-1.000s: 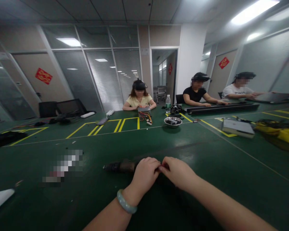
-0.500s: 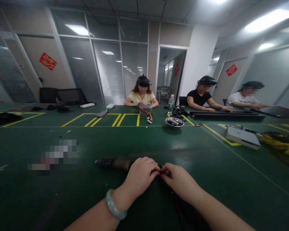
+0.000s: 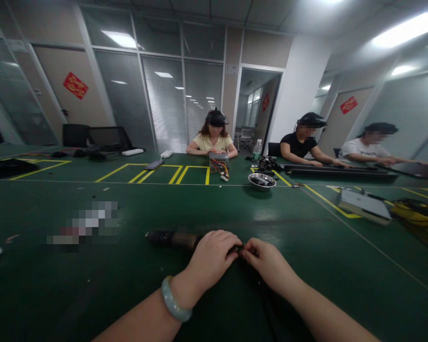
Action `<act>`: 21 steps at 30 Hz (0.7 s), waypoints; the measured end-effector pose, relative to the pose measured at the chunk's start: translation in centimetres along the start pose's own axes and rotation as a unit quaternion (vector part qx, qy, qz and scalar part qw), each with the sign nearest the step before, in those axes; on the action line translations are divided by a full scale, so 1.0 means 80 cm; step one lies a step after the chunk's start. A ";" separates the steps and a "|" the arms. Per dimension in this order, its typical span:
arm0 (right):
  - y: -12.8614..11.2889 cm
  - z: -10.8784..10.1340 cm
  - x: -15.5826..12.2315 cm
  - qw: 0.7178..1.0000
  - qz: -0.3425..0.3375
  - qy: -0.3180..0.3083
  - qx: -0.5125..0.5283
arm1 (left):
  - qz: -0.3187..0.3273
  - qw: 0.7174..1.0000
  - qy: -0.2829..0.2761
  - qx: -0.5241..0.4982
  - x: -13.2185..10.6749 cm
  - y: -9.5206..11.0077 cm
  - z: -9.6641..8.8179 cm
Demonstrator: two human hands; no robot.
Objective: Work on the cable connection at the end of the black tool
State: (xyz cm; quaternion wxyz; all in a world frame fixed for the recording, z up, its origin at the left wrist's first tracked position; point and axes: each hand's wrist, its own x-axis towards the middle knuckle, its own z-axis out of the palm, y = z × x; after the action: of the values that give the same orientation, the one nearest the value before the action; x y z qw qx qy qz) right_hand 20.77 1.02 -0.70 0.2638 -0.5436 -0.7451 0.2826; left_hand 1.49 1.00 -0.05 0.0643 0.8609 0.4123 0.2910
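A dark cylindrical tool (image 3: pixel 171 237) lies on the green table (image 3: pixel 135 285), its tip pointing left. My left hand (image 3: pixel 212 256), a pale bangle on its wrist, is curled over the tool's right end. My right hand (image 3: pixel 267 263) meets it fingertip to fingertip, pinching a small dark part (image 3: pixel 238 249) between the two hands. A dark cable (image 3: pixel 267 304) runs from there toward me under my right forearm. What exactly the fingers pinch is too small to name.
Three people with headsets sit at the far side of the table. A metal bowl (image 3: pixel 261 180), a water bottle (image 3: pixel 257 152), a grey box with coloured wires (image 3: pixel 217 164), a flat grey device (image 3: pixel 364 205) and yellow material (image 3: pixel 423 216) lie beyond. A blurred patch (image 3: pixel 85 223) sits left.
The view has swung slightly; my hands stay together on the tool's right end, fingers shifting a little. The red spot seen between the fingers a second ago is hidden.
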 end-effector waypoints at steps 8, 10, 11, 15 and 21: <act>0.001 -0.001 0.001 1.000 -0.002 0.004 -0.012 | -0.012 0.999 0.025 0.021 -0.002 0.002 -0.002; 0.001 -0.001 0.001 1.000 0.001 0.002 -0.008 | -0.016 0.999 0.020 0.019 -0.002 0.001 -0.001; 0.001 -0.002 0.002 1.000 0.003 0.001 -0.006 | -0.019 1.000 0.016 0.017 -0.002 0.001 0.000; 0.000 -0.003 0.003 1.000 0.005 -0.004 -0.001 | -0.027 1.000 0.003 0.014 -0.003 0.000 0.000; 0.000 -0.003 0.002 1.000 0.003 -0.005 0.009 | -0.037 0.999 0.002 0.016 -0.002 0.000 0.000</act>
State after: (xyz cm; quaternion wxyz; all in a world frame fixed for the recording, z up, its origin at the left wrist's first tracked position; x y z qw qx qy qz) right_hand 20.90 1.22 -0.53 0.2644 -0.5419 -0.7422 0.2926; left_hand 1.43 0.84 -0.16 0.0599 0.8454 0.4486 0.2838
